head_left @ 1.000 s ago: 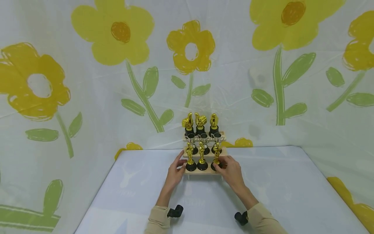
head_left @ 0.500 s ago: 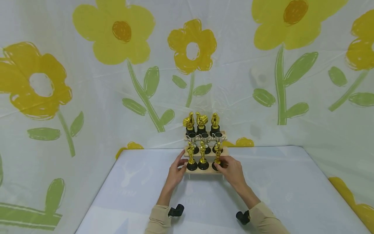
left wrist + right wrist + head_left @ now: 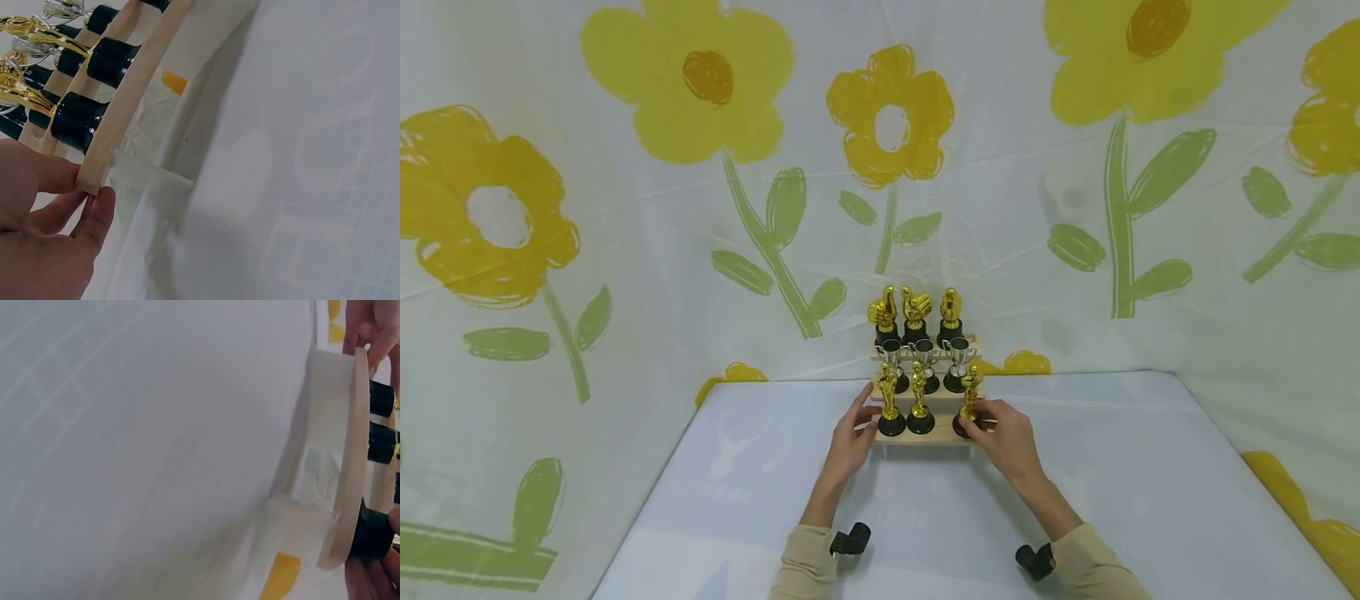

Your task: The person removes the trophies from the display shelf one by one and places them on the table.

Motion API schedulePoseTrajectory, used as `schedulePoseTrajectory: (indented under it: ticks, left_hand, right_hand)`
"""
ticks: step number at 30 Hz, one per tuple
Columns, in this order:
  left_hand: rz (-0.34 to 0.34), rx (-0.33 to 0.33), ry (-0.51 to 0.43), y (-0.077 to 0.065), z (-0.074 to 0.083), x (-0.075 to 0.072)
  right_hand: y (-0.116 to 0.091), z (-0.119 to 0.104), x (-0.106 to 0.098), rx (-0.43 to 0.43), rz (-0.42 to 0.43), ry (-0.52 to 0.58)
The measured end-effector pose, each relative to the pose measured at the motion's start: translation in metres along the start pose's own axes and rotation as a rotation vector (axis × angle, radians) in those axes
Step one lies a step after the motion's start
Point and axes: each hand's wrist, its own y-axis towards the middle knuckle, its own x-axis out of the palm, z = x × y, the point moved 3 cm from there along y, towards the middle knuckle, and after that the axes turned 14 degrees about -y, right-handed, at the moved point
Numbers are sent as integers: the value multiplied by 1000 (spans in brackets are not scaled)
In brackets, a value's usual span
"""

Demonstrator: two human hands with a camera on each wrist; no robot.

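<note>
A tiered wooden display stand (image 3: 942,434) carries small trophies in three rows. My left hand (image 3: 847,446) pinches the left end of its front step; the left wrist view shows thumb and fingertips on that wooden board (image 3: 119,119). With thumb and fingers, my right hand (image 3: 1013,442) grips the rightmost gold figure trophy (image 3: 970,390) near its black base (image 3: 111,61), upright at the right end of the front step. In the right wrist view its black base (image 3: 370,534) sits against the board. Two matching gold figure trophies (image 3: 919,396) stand together on the left of that step.
Silver cup trophies (image 3: 958,357) occupy the middle step, gold thumbs-up trophies (image 3: 916,308) the top one. The stand rests on a white-covered table (image 3: 760,467), close to a flower-printed curtain (image 3: 1000,275) behind.
My right hand has shifted the rightmost gold figure trophy to the right along the front step, widening the gap beside the middle one. My left hand has stayed at the stand's left end.
</note>
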Motion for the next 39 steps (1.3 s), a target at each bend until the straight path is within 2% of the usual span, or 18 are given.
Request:
schedulePoseTrajectory:
  ticks: [13, 20, 23, 39]
  left_hand:
    - [10, -1, 10, 3, 1, -3]
    - [-31, -8, -9, -6, 31, -3]
    - [-51, -11, -4, -9, 38, -3]
    - [-52, 17, -28, -10, 35, 0]
  right_hand:
    - [1, 21, -15, 14, 28, -8]
    - [5, 33, -18, 23, 45, -23]
    - [7, 35, -18, 31, 44, -24]
    - [20, 54, -4, 88, -16, -69]
